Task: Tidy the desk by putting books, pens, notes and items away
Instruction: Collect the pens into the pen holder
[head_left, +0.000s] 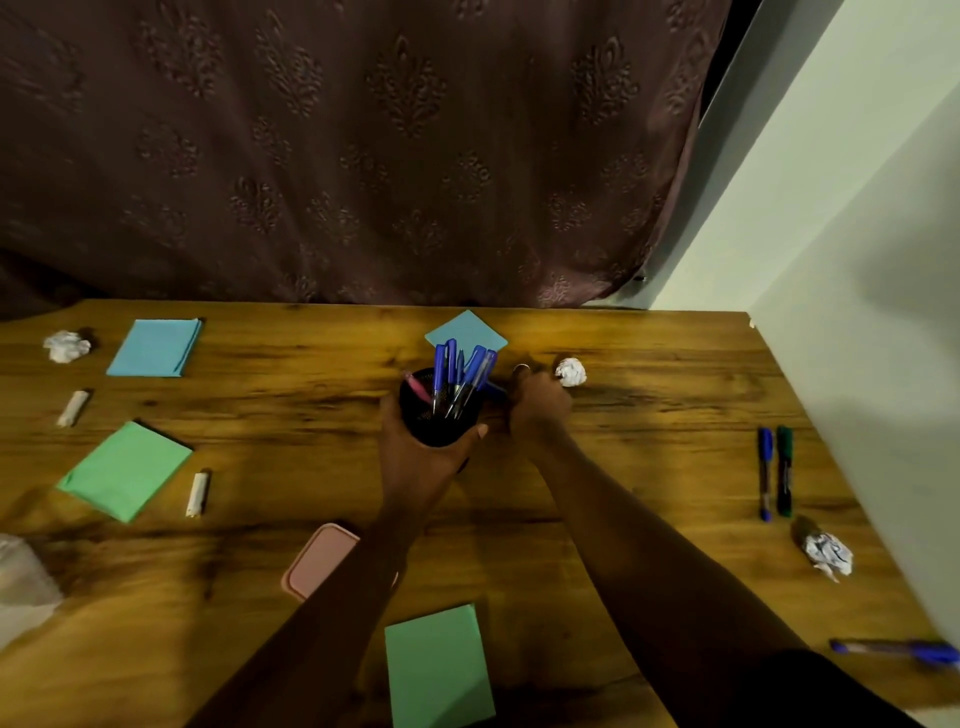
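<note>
Black pen cup (435, 415) near far edge of desk (649, 415) | left hand (415, 460) grips it | right hand (537, 404) curled beside, grasp unclear

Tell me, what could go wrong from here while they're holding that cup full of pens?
1. The left hand grips the pen cup, and its pens lean outward, so a tilt might spill them.
2. The right hand works close beside the crumpled paper ball and might knock it away.
3. The blue pen lies near the front right edge of the desk and could roll off if nudged.
</note>
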